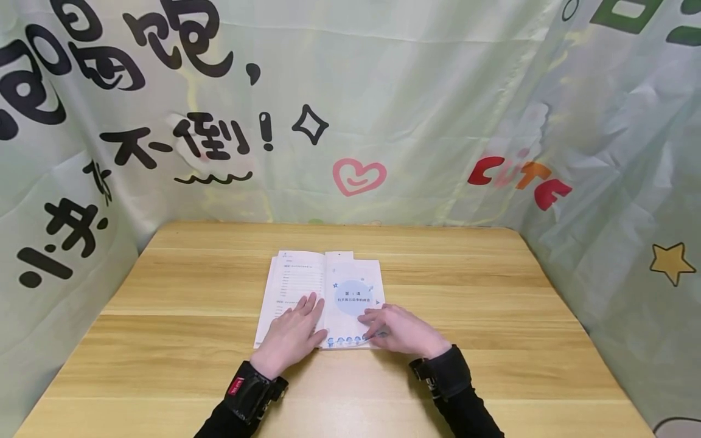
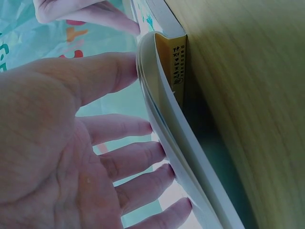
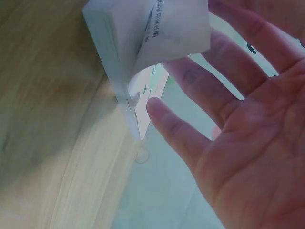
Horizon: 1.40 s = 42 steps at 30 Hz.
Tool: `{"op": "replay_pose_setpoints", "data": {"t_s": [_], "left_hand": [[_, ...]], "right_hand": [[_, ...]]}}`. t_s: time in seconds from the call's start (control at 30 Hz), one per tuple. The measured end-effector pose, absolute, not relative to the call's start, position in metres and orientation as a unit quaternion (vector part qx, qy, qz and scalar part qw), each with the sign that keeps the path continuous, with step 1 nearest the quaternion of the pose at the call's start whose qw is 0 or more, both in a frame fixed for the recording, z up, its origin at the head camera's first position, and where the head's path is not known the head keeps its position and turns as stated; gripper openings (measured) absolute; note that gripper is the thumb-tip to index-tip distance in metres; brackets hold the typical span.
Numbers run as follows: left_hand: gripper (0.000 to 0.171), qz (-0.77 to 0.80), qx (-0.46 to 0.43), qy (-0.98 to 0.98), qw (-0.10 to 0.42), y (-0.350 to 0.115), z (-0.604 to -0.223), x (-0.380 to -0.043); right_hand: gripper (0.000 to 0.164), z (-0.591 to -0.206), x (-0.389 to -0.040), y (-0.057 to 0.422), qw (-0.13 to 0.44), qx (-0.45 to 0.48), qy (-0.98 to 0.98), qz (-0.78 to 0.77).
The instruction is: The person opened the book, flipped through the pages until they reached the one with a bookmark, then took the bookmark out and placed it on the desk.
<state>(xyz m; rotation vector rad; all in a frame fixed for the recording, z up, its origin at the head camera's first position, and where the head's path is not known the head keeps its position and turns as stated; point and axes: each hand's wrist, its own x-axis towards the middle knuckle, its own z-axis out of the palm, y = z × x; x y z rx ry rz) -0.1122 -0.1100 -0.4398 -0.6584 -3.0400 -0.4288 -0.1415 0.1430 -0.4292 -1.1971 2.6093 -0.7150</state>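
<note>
1. Bare left hand [image 1: 291, 334]: grip released, fingers spread; press lightly to steady.
2. White paper book [image 1: 350, 295]: open on the pale wood-grain tabletop [image 1: 191, 292].
3. Bare right hand [image 1: 406, 330]: at a lifted white page corner [image 3: 190, 40]; cannot tell whether pinching; ease it over without creasing.

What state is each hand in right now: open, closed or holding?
Left hand: open, resting on the book.
Right hand: at a lifted page; cannot tell whether it grips.
</note>
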Motion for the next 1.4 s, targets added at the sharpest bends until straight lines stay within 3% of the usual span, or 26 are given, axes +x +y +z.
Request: {"op": "replay_pose_setpoints", "data": {"t_s": [0.27,0.6,0.97,1.4], "left_hand": [[0.059,-0.139,-0.209,-0.968,0.002,-0.110,-0.441,-0.111],[0.059,-0.135,-0.210,-0.968,0.003,-0.109,-0.440,-0.112],[0.081,-0.112,-0.197,-0.974,0.003,-0.102,-0.438,-0.110],[0.068,-0.094,-0.192,-0.975,0.062,-0.095,-0.442,-0.108]], "right_hand": [[0.015,-0.430,-0.143,0.145,0.076,-0.402,0.879,-0.246],[0.015,-0.430,-0.144,0.141,-0.012,-0.395,0.882,-0.256],[0.013,-0.429,-0.146,0.131,-0.118,-0.405,0.853,-0.307],[0.019,-0.428,-0.147,0.123,-0.224,-0.445,0.787,-0.364]]}}
